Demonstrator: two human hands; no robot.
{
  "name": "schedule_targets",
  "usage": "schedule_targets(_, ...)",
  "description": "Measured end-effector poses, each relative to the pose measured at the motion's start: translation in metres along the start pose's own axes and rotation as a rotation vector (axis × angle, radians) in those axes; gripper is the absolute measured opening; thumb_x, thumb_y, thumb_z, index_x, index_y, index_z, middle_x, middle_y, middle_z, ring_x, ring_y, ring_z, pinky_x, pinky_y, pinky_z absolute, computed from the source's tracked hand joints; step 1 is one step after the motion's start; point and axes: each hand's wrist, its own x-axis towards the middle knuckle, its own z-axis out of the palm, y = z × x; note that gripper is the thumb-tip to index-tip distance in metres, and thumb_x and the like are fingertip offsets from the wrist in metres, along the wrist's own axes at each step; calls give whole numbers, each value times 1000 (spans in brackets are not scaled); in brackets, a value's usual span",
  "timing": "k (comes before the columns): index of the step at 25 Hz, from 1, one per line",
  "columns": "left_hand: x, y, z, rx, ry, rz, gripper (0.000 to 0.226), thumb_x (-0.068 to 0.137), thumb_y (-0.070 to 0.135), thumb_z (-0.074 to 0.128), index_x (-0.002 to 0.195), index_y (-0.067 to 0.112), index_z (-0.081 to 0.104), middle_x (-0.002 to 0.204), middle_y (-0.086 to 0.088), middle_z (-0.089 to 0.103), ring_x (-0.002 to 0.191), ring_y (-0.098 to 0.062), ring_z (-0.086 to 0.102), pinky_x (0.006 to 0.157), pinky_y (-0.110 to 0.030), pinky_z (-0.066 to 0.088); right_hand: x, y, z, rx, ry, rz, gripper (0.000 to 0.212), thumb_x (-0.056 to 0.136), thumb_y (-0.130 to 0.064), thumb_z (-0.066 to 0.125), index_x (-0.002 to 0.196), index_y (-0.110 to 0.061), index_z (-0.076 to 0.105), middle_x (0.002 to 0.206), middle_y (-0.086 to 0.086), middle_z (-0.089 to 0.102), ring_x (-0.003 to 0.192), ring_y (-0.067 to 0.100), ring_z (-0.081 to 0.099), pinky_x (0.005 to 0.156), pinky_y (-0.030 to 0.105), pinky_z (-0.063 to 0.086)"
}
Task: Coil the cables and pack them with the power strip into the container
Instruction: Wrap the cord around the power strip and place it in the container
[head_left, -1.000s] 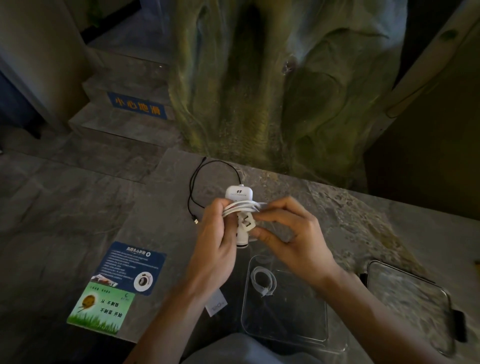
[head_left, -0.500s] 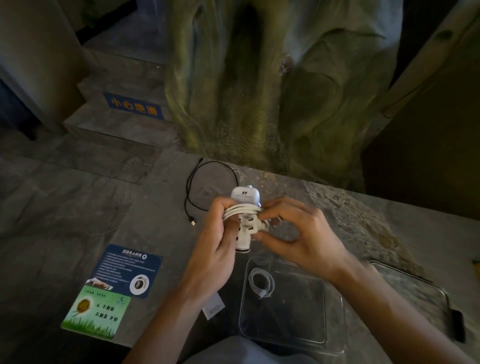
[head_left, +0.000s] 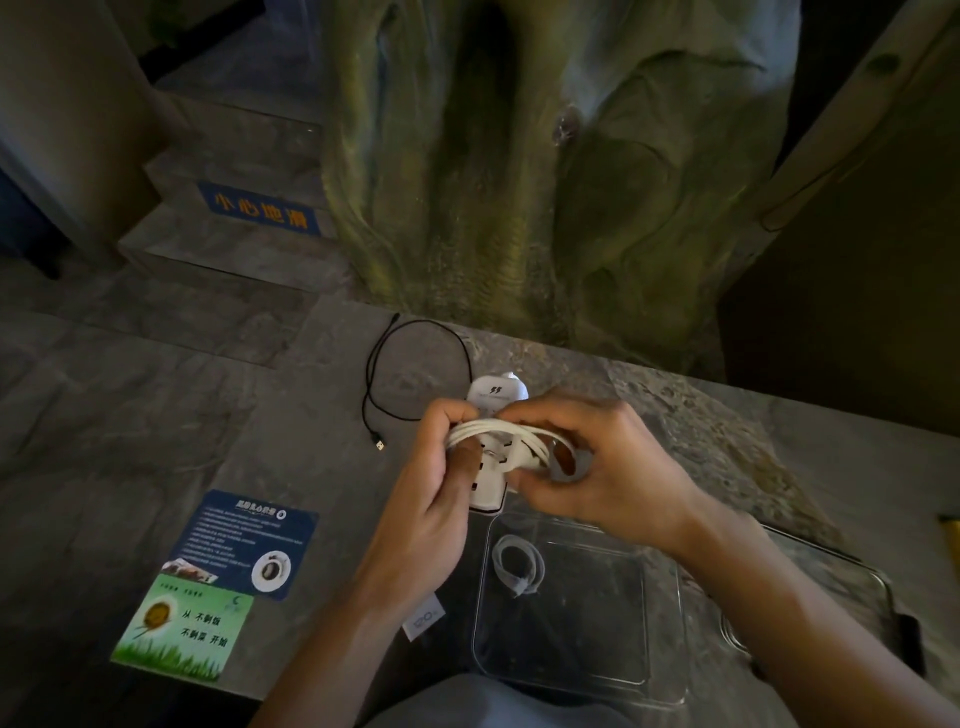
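Observation:
I hold a white power strip (head_left: 492, 397) upright above the stone table, its white cord (head_left: 498, 430) wound in several turns around its middle. My left hand (head_left: 434, 488) grips the strip and the wraps from the left. My right hand (head_left: 597, 462) pinches the cord's end and the plug at the strip's right side. Below my hands stands a clear square container (head_left: 654, 670) with a small coiled white cable (head_left: 517, 566) inside. A black USB cable (head_left: 370, 384) lies loose on the table, far left of the strip.
A clear lid (head_left: 878, 592) lies right of the container, partly behind my right forearm. A blue card (head_left: 228, 530) and a green card (head_left: 182, 629) lie at the table's left front. A white tag (head_left: 423, 618) sits under my left wrist. Beyond the table rises a textured green sculpture (head_left: 519, 182).
My right hand has closed in over the strip's right side, pressing the cord's end against the wraps. The strip stays in my left hand at about the same place.

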Motion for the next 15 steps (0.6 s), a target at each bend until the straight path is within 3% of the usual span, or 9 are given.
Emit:
schedule_targets(4, 1, -1, 0, -13, -5, -40, 12, 101, 5, 39, 98, 12, 49, 85, -6, 58, 76, -21, 57, 64, -30, 48, 3, -6, -3, -11, -63, 37, 45, 73, -16, 80, 114, -27, 65, 102, -13, 64, 91, 3, 65, 74, 17, 54)
schedule_targets(8, -3, -5, -1, -49, -35, -93, 7, 99, 10, 42, 99, 8, 49, 88, -13, 57, 82, -32, 54, 66, -31, 47, 7, -10, -13, 1, -205, 58, 33, 74, -14, 81, 104, -24, 69, 92, -18, 65, 87, -1, 64, 70, 10, 48)
schedule_targets(12, -5, -4, 0, -32, -41, -102, 7, 98, 9, 44, 99, 10, 51, 88, -9, 59, 82, -25, 57, 68, -30, 49, 9, -11, -14, 13, -262, 97, 27, 77, -19, 81, 101, -24, 70, 90, -18, 67, 84, -3, 65, 70, 8, 45)
schedule_targets(15, -4, -4, 0, -11, -47, -92, 6, 97, 9, 46, 95, 11, 51, 84, -7, 57, 73, -9, 54, 62, -19, 45, 9, -10, -13, 10, -273, 106, 25, 78, -21, 80, 100, -25, 71, 90, -16, 69, 83, 1, 66, 69, 11, 46)
